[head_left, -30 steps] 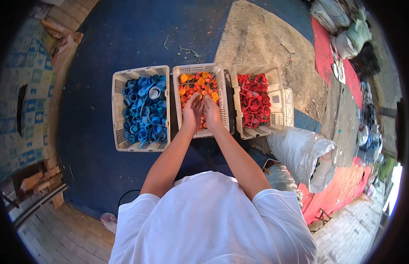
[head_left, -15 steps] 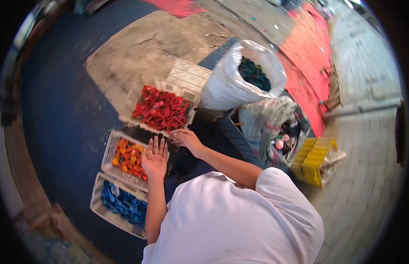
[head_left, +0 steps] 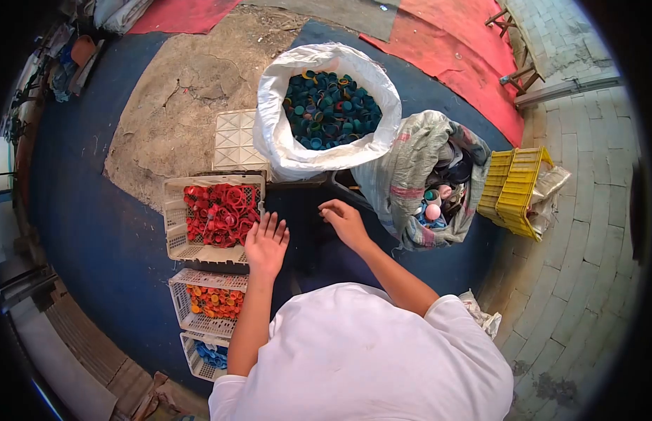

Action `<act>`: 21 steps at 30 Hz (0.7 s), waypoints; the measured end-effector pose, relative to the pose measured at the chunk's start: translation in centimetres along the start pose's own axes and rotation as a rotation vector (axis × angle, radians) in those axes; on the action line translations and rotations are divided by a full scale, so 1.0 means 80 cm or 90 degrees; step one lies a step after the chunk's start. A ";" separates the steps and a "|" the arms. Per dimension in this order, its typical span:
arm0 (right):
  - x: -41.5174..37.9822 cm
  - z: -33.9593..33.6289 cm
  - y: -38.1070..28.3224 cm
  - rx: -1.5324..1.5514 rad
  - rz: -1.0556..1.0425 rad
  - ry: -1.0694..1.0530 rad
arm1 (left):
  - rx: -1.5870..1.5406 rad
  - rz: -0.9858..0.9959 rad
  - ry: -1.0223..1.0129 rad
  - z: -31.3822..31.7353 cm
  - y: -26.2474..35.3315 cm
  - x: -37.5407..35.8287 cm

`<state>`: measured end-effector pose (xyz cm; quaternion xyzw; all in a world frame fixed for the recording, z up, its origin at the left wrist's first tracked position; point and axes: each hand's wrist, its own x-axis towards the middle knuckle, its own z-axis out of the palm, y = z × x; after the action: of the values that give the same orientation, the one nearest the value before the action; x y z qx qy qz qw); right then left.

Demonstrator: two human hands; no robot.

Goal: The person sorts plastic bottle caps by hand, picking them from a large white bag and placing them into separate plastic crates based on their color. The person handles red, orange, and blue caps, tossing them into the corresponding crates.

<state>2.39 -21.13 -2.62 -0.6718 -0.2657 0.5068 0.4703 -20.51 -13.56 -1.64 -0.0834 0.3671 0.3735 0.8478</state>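
My left hand [head_left: 265, 243] is spread flat, fingers apart, just right of a white crate of red caps [head_left: 218, 213]; it holds nothing. My right hand [head_left: 344, 219] hovers palm down over the dark blue mat, fingers loosely curled, near a grey sack of mixed caps [head_left: 428, 181]; I see nothing in it. A white sack of dark blue and green caps [head_left: 329, 105] stands beyond both hands. A crate of orange caps [head_left: 213, 301] and a crate of blue caps [head_left: 205, 353] sit by my left arm.
An upturned white crate [head_left: 236, 138] lies behind the red one. A yellow crate [head_left: 514, 190] stands at the right on the brick paving. Red mats [head_left: 452, 49] cover the ground at the top. Bare concrete [head_left: 182, 105] shows at upper left.
My view has swung right from the three crates to the sacks. Both hands have left the orange crate; the left is now by the red crate, the right near the grey sack.
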 end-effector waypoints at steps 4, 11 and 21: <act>0.032 -0.047 -0.057 -0.081 -0.074 -0.016 | 0.052 0.018 0.033 0.067 -0.020 0.045; 0.107 -0.104 -0.162 -0.211 -0.203 0.015 | 0.285 0.154 0.086 0.118 -0.016 0.086; 0.266 -0.076 -0.110 -0.451 -0.093 -0.110 | 0.577 0.246 0.056 0.159 0.023 0.141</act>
<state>16.43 -1.97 -3.62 -0.7270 -0.5106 0.4034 0.2193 -9.57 -0.55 -0.01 0.3480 0.5366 0.3228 0.6976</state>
